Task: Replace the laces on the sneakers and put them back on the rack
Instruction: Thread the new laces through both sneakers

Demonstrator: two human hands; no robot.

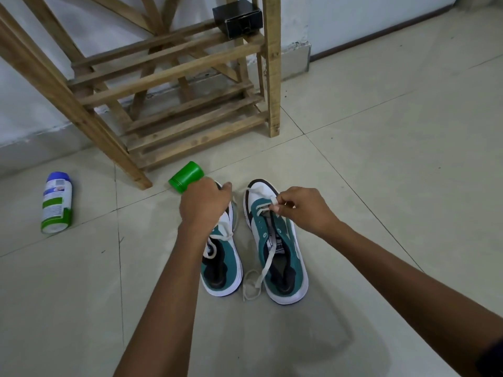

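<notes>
Two teal, white and black sneakers stand side by side on the tiled floor, toes pointing away from me. My left hand (203,204) grips the toe end of the left sneaker (223,263), whose white lace lies loosely over its tongue. My right hand (304,210) pinches the white lace (265,263) at the front eyelets of the right sneaker (280,257). That lace runs back over the tongue and ends in a loose loop on the floor between the two heels. The wooden rack (174,85) stands just beyond the sneakers.
A green cap (186,176) lies on the floor beside my left hand. A white spray can (57,202) with a blue and green label lies on its side at the left. A black box (238,17) sits on a rack shelf. White walls meet behind the rack.
</notes>
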